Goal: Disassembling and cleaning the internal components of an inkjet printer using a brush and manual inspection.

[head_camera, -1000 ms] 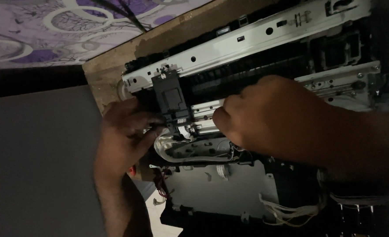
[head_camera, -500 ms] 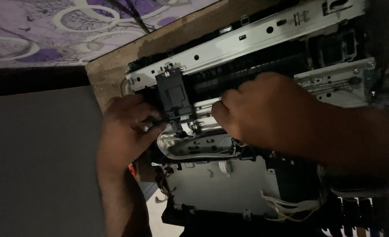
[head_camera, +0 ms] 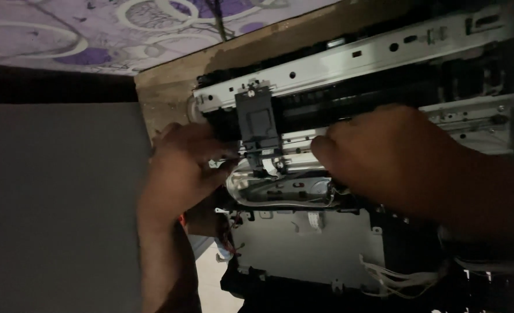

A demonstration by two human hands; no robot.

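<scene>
Both hands have slid a bit toward 3 o'clock, and now the left hand [head_camera: 178, 174] pinches at the dark carriage block [head_camera: 258, 124] on the opened printer [head_camera: 349, 174] while the right hand [head_camera: 384, 156], curled, presses the strip at its 3 o'clock, so I think the block is being worked loose and needs a gentle, steady pull.

Left hand [head_camera: 178, 168] and right hand [head_camera: 384, 159] touch opened printer [head_camera: 349, 64].

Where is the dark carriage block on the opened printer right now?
In the head view the dark carriage block sits left of centre on the long metal rail, just right of the left hand and left of the right hand.
</scene>
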